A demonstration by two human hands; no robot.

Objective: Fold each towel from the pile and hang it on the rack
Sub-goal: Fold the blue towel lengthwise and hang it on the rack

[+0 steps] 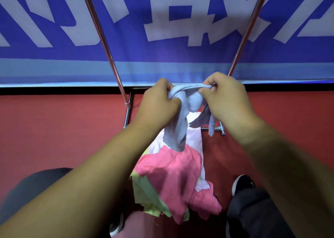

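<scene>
Currently, at frame centre, the left hand (159, 102) and right hand (226, 96) are both pinching the bunched top edge of a light blue terry towel (178, 129), which is hanging twisted above the heap of pink, white and yellow-green cloths (173, 172). That twist is probably threatening a lopsided fold, or a corner slipping back onto the heap. Large white characters are crossing the blue banner (180, 57) up top, cropped beyond reading; the black shoe (243, 183) at lower right is showing a small white logo.
</scene>
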